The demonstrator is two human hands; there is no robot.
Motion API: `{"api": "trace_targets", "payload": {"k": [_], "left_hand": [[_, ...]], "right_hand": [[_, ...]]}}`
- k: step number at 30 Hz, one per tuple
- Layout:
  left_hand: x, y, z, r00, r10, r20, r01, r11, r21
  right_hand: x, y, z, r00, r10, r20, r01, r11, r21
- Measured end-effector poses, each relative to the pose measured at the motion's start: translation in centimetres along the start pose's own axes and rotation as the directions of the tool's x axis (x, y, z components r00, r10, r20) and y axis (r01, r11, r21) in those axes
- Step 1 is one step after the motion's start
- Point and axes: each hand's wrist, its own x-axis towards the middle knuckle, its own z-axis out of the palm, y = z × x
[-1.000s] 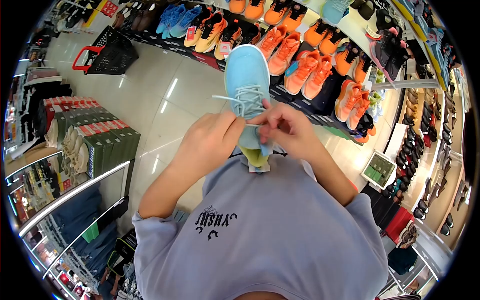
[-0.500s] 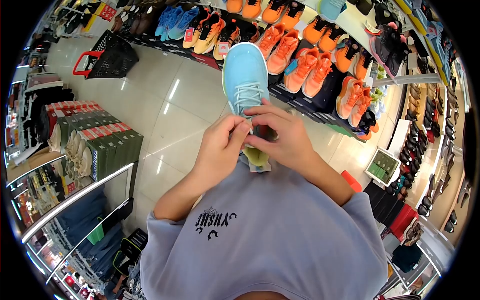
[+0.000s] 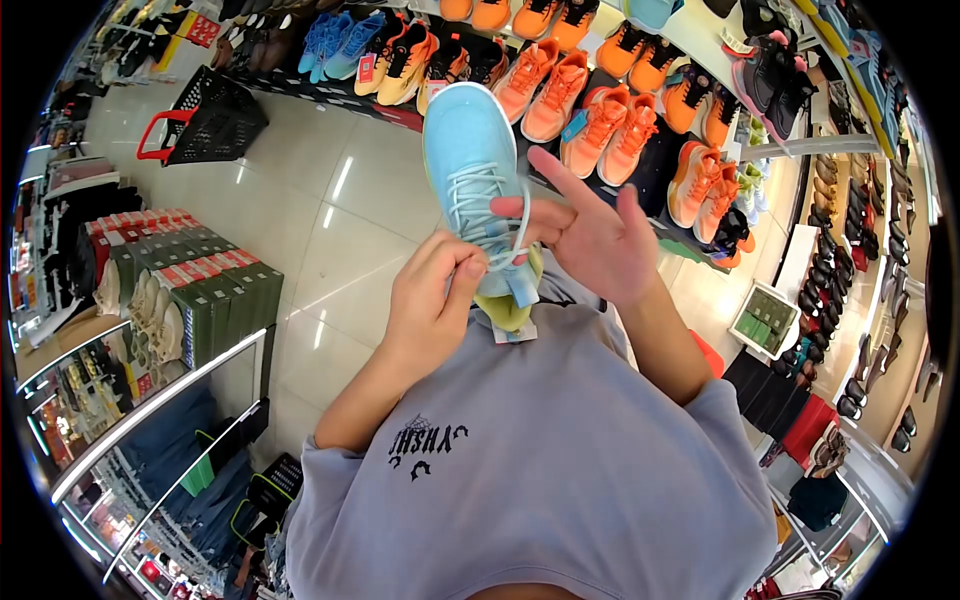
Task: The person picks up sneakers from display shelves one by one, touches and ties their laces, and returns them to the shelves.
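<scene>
A light blue sneaker point(image 3: 466, 135) with a white toe edge points away from me, its pale yellow-green lining point(image 3: 503, 312) showing at the collar. A paper tag point(image 3: 515, 332) hangs near its heel end. My left hand point(image 3: 432, 300) is closed, thumb and forefinger pinching the pale blue shoelace point(image 3: 525, 225) over the tongue. My right hand point(image 3: 600, 240) is to the right of the laces with fingers spread; a loop of lace crosses its lower fingertips. What supports the shoe from below is hidden.
Orange sneakers point(image 3: 600, 130) line a display ahead and to the right. A black shopping basket point(image 3: 222, 115) with a red handle stands on the tiled floor point(image 3: 340, 220). Green shoeboxes point(image 3: 220, 310) are stacked at left, behind a metal rail point(image 3: 165, 410).
My right hand has moved right, away from my left, and its fingers have spread, drawing out a lace loop. The shoe has shifted slightly left. My left hand keeps its pinch.
</scene>
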Motion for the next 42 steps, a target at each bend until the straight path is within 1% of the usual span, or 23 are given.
{"api": "trace_targets", "payload": {"k": [1, 3, 4, 6, 7, 9, 10, 14, 16, 17, 19, 20, 22, 23, 25, 29, 31, 35, 37, 38, 40, 41, 42], "left_hand": [[0.0, 0.1, 0.1, 1.0, -0.006, -0.018, 0.006, 1.0, -0.005], [0.0, -0.2, 0.3, 0.998, -0.029, -0.05, 0.027, 0.999, -0.038], [0.0, -0.3, 0.4, 0.996, -0.053, -0.076, 0.047, 0.996, -0.072], [0.1, -0.2, 0.5, 0.99, -0.109, -0.087, 0.098, 0.988, -0.115], [0.1, -0.1, 0.5, 0.983, -0.163, -0.089, 0.148, 0.977, -0.155], [0.3, -0.1, 0.7, 0.977, -0.179, -0.112, 0.159, 0.973, -0.169], [0.4, 0.0, 0.8, 0.973, -0.192, -0.129, 0.167, 0.969, -0.184], [0.2, 0.5, 1.2, 0.981, -0.146, -0.13, 0.133, 0.986, -0.104], [0.3, 0.8, 1.1, 0.984, -0.139, -0.115, 0.133, 0.989, -0.06], [0.2, 0.7, 1.2, 0.983, -0.14, -0.118, 0.134, 0.989, -0.062], [0.2, 0.7, 1.3, 0.988, -0.096, -0.119, 0.098, 0.995, 0.01], [0.2, 1.0, 1.1, 0.988, -0.096, -0.12, 0.098, 0.995, 0.008], [0.3, 1.7, 0.5, 0.997, -0.073, -0.037, 0.074, 0.997, 0.016], [0.3, 1.2, 0.2, 0.997, -0.073, -0.038, 0.074, 0.997, 0.016], [0.4, -0.1, -0.8, 1.0, 0.008, -0.03, -0.01, 0.998, -0.07], [-0.3, -1.1, -2.6, 0.995, 0.079, 0.068, -0.087, 0.989, 0.119], [-0.6, -2.0, -3.5, 0.971, 0.206, 0.12, -0.238, 0.849, 0.472], [-1.1, -0.5, -4.0, 0.954, 0.281, 0.104, -0.288, 0.763, 0.579], [-0.9, 1.1, -4.1, 0.916, 0.368, 0.16, -0.356, 0.56, 0.748], [-1.1, 1.4, -3.8, 0.918, 0.365, 0.153, -0.348, 0.561, 0.751], [-1.5, 2.1, -3.3, 0.954, 0.148, 0.262, -0.298, 0.328, 0.896], [-1.5, 2.3, -3.2, 0.955, 0.151, 0.253, -0.29, 0.326, 0.9], [-1.4, 2.4, -3.0, 0.962, -0.001, 0.274, -0.259, 0.32, 0.911]], "right_hand": [[-0.2, 0.2, 0.0, 1.0, 0.004, 0.0, -0.004, 1.0, 0.0], [-0.3, 0.8, 1.1, 0.974, -0.096, -0.204, 0.042, 0.966, -0.255], [-0.3, 1.4, 1.3, 0.975, -0.091, -0.203, 0.037, 0.966, -0.255], [-0.1, 2.6, 1.6, 0.912, -0.344, -0.222, 0.16, 0.799, -0.579], [-0.1, 2.4, 1.4, 0.914, -0.34, -0.22, 0.158, 0.8, -0.578], [-0.1, 1.7, 1.0, 0.975, -0.214, -0.063, 0.012, 0.335, -0.942], [0.7, 2.0, 2.1, 0.939, -0.337, -0.063, 0.048, 0.313, -0.949], [0.5, 2.6, 2.1, 0.929, -0.32, -0.183, -0.035, 0.417, -0.908], [0.5, 3.0, 2.3, 0.885, -0.374, -0.278, -0.012, 0.577, -0.817], [0.4, 3.0, 2.2, 0.886, -0.372, -0.276, -0.013, 0.576, -0.817], [0.1, 2.7, 1.9, 0.927, -0.353, -0.127, 0.034, 0.416, -0.909], [0.0, 2.7, 2.0, 0.927, -0.352, -0.127, 0.033, 0.415, -0.909], [-0.4, 2.8, 2.2, 0.911, -0.371, -0.178, 0.083, 0.59, -0.803], [-0.7, 2.7, 2.1, 0.912, -0.37, -0.177, 0.083, 0.589, -0.804], [-1.4, 2.5, 1.6, 0.89, -0.274, -0.363, 0.068, 0.869, -0.491], [-1.9, 3.0, 1.3, 0.87, -0.349, -0.348, 0.158, 0.866, -0.474], [-2.3, 2.9, 1.0, 0.887, -0.324, -0.328, 0.152, 0.877, -0.455], [-2.1, 2.4, 1.2, 0.925, -0.282, -0.254, 0.118, 0.85, -0.513], [-1.7, 2.0, 2.2, 0.919, -0.28, -0.279, 0.084, 0.828, -0.555], [-1.5, 1.8, 2.7, 0.902, -0.229, -0.366, -0.005, 0.842, -0.539], [-0.9, 1.9, 3.0, 0.881, -0.175, -0.439, -0.092, 0.848, -0.522], [-0.6, 2.3, 3.2, 0.86, -0.218, -0.461, -0.096, 0.819, -0.566], [-0.4, 2.5, 3.3, 0.837, -0.262, -0.481, -0.101, 0.789, -0.606]]}}
